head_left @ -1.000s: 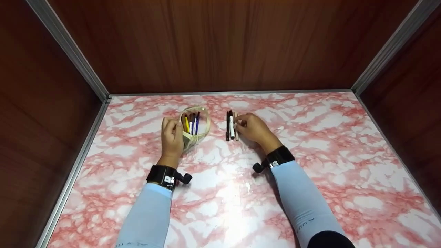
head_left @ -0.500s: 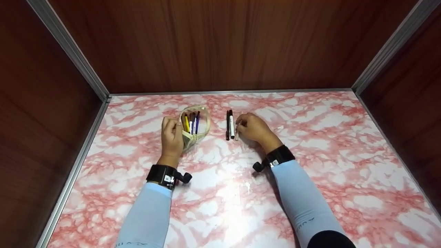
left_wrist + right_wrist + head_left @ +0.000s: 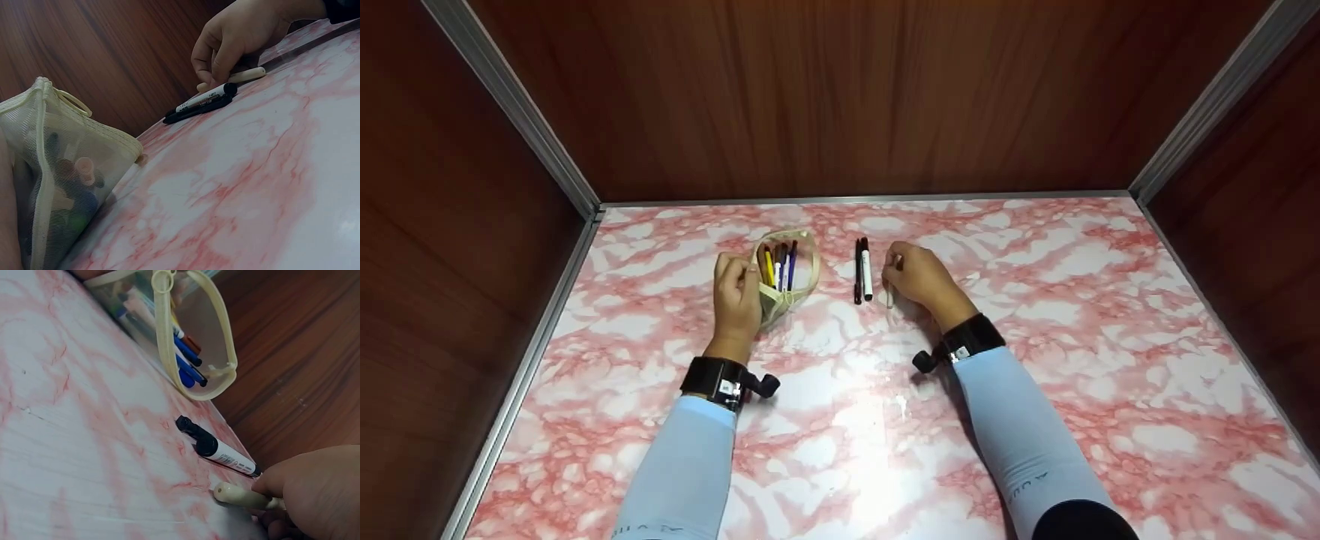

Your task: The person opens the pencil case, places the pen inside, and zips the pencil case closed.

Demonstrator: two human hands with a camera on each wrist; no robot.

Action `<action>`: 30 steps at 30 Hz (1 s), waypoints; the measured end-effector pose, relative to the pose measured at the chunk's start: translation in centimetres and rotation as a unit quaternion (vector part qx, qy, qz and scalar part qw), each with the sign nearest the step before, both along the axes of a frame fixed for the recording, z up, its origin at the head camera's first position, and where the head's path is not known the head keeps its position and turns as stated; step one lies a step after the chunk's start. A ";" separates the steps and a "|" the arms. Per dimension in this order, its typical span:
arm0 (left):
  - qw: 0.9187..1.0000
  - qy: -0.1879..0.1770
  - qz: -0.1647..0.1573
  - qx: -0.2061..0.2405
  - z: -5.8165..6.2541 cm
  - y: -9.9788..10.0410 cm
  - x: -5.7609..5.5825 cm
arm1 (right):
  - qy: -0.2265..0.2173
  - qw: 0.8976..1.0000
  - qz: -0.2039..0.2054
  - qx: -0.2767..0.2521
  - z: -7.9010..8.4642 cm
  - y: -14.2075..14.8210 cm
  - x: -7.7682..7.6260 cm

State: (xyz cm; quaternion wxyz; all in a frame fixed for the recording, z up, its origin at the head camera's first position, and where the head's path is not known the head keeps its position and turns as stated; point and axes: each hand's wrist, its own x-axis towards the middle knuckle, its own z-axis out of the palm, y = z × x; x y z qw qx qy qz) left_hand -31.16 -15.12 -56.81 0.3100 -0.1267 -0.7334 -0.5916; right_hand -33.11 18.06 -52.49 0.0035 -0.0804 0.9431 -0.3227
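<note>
My left hand [image 3: 736, 300] grips the near-left rim of a cream mesh pencil pouch [image 3: 814, 279], which stands with its mouth open. Inside it lean several pens and markers, among them a yellow pen [image 3: 769, 268] and blue ones best seen in the right wrist view. To the right, my right hand [image 3: 924, 276] pinches a cream-coloured pen [image 3: 242, 495] between thumb and fingers, low over the table; the fingers hide part of it. Between pouch and right hand, a white marker with black ends [image 3: 867, 274] lies side by side with a black pen [image 3: 858, 279].
The table [image 3: 825, 397] has a glossy red-and-white marbled top. Dark wood-look panels [image 3: 855, 97] enclose it at the back and both sides, joined by metal corner strips [image 3: 532, 142]. Each wrist wears a black camera band [image 3: 716, 384].
The right hand has moved slightly right, drawing the cream-coloured pen away from the white marker beside it. The left hand keeps its grip on the pouch.
</note>
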 end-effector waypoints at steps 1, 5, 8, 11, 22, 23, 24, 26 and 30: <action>1.000 0.002 0.000 0.002 0.0 0.0 0.0 | -0.002 1.000 -0.003 -0.002 0.0 0.0 0.0; 1.000 0.008 0.001 0.003 0.0 0.1 -0.1 | -0.009 1.000 -0.010 -0.015 -0.1 0.1 -0.2; 1.000 0.003 -0.001 0.000 0.0 0.0 -0.1 | -0.015 0.999 -0.015 -0.029 -0.2 0.2 -0.3; 1.000 -0.007 -0.006 -0.003 0.0 0.0 -0.1 | -0.021 0.999 -0.020 -0.040 -0.2 0.3 -0.3; 1.000 -0.020 -0.023 -0.008 0.0 -0.1 -0.1 | -0.032 0.995 -0.052 -0.074 0.0 0.4 -0.3; 0.999 -0.020 -0.024 -0.008 0.0 0.0 -0.1 | -0.035 0.995 -0.053 -0.078 0.0 0.4 -0.3; 0.999 -0.020 -0.025 -0.009 0.0 0.0 -0.1 | -0.039 0.994 -0.054 -0.085 0.0 0.4 -0.3; 0.999 -0.019 -0.027 -0.010 0.1 0.0 -0.1 | -0.046 0.992 -0.057 -0.105 0.1 0.4 -0.3; 0.999 -0.019 -0.032 0.005 0.2 0.3 0.0 | -0.046 0.982 -0.061 -0.173 0.3 0.3 -0.4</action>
